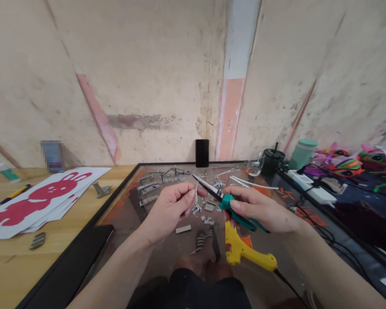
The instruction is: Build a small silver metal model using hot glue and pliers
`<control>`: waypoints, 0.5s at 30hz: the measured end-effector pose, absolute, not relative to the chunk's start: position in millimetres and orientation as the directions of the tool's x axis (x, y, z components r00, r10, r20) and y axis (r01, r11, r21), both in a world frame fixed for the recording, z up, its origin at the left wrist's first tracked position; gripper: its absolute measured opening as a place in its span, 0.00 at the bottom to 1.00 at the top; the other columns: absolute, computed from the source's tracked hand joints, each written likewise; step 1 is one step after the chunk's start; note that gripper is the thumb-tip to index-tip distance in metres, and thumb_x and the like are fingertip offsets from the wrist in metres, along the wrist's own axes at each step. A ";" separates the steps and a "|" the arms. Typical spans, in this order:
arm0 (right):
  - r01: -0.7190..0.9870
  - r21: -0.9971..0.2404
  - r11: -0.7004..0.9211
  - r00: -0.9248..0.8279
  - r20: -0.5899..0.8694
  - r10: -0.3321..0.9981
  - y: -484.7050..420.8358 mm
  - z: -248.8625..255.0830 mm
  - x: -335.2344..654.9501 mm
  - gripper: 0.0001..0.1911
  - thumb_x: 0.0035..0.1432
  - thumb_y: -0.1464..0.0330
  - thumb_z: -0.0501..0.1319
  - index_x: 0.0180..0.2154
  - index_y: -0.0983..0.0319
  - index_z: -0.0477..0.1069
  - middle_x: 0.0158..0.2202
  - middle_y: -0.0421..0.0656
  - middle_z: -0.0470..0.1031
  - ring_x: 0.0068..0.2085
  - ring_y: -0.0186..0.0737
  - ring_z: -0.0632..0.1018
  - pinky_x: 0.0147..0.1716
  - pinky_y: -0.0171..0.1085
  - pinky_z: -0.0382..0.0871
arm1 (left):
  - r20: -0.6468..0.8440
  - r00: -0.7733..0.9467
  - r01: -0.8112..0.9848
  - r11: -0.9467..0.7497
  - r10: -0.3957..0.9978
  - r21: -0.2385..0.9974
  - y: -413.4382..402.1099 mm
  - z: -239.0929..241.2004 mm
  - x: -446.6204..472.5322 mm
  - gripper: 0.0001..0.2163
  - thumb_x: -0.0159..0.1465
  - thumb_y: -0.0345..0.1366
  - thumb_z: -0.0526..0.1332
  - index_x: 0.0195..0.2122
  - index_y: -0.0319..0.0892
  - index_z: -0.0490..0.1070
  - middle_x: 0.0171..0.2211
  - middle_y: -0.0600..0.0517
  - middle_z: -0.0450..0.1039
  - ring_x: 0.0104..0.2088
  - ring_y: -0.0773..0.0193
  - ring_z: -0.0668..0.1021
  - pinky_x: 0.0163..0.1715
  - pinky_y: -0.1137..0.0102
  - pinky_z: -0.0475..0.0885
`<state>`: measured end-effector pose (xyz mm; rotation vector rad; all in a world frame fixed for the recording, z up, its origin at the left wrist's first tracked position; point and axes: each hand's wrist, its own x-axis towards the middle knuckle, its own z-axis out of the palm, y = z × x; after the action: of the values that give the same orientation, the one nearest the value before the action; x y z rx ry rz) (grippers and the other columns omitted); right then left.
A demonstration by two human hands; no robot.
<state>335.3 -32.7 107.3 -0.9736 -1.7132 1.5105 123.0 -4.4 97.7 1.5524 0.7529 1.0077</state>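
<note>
My left hand (176,204) is closed in a pinch, thumb against forefinger, around a thin silvery strip (197,192) that hangs down from the fingertips. My right hand (255,206) grips teal-handled snips (227,202). Their long narrow blades point left and away, with the tips close beside the left fingertips and the strip. Whether the blades touch the strip is too small to tell. Under both hands, small grey metal-looking pieces (209,207) lie scattered on the glass tabletop (154,257). One flat grey piece (183,229) lies nearer to me.
A yellow glue gun (251,253) lies below my right hand, its cord running toward me. At the back stand a black phone (202,153), a clear glass (255,166) and a dark cup (272,161). Rabbit drawings (45,197) lie left; a power strip (312,189) sits right.
</note>
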 end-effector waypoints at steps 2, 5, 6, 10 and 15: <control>0.019 -0.999 0.037 -0.502 0.023 0.865 -30.9 105.8 335.6 0.16 0.54 0.57 0.59 0.35 0.63 0.65 0.28 0.40 0.69 0.26 0.31 0.71 0.24 0.31 0.62 | 0.195 0.423 -0.032 -0.201 0.885 0.979 -4.6 98.2 122.5 0.10 0.61 0.39 0.55 0.35 0.39 0.71 0.14 0.61 0.52 0.15 0.75 0.54 0.14 0.77 0.46; -0.166 -0.986 -0.005 -0.485 0.077 0.871 -26.8 103.2 337.1 0.14 0.54 0.59 0.59 0.37 0.63 0.65 0.27 0.41 0.70 0.25 0.33 0.72 0.24 0.32 0.64 | 0.143 0.444 -0.018 -0.151 0.885 0.988 -5.7 102.4 117.4 0.11 0.61 0.40 0.55 0.38 0.40 0.71 0.16 0.59 0.59 0.14 0.74 0.60 0.14 0.77 0.52; -0.225 -0.974 -0.038 -0.490 0.079 0.868 -25.3 102.3 337.5 0.14 0.55 0.59 0.58 0.37 0.63 0.65 0.27 0.41 0.71 0.24 0.33 0.73 0.23 0.32 0.64 | 0.133 0.461 -0.023 -0.138 0.877 0.990 -5.9 104.7 114.4 0.12 0.61 0.40 0.55 0.39 0.39 0.72 0.18 0.57 0.63 0.16 0.73 0.64 0.16 0.76 0.56; -0.386 -0.883 -0.268 -0.587 0.011 0.809 -21.6 98.4 336.5 0.18 0.60 0.57 0.49 0.39 0.64 0.67 0.28 0.43 0.72 0.25 0.37 0.75 0.23 0.35 0.67 | 0.180 0.400 -0.204 -0.104 0.899 0.973 -3.1 112.9 102.2 0.14 0.61 0.41 0.54 0.39 0.38 0.73 0.24 0.49 0.72 0.25 0.65 0.73 0.25 0.71 0.66; -0.414 -0.793 -0.448 -0.698 -0.039 0.715 -24.4 94.7 326.0 0.26 0.61 0.53 0.42 0.41 0.65 0.67 0.28 0.46 0.73 0.25 0.39 0.76 0.22 0.35 0.69 | 0.337 0.080 -0.150 -0.323 0.938 0.934 2.7 109.6 103.6 0.10 0.56 0.37 0.60 0.39 0.41 0.74 0.26 0.52 0.72 0.27 0.67 0.72 0.27 0.73 0.67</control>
<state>326.0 -24.4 94.7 -0.4890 -1.0428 2.1602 103.6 2.7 109.6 1.3926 0.8514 1.4298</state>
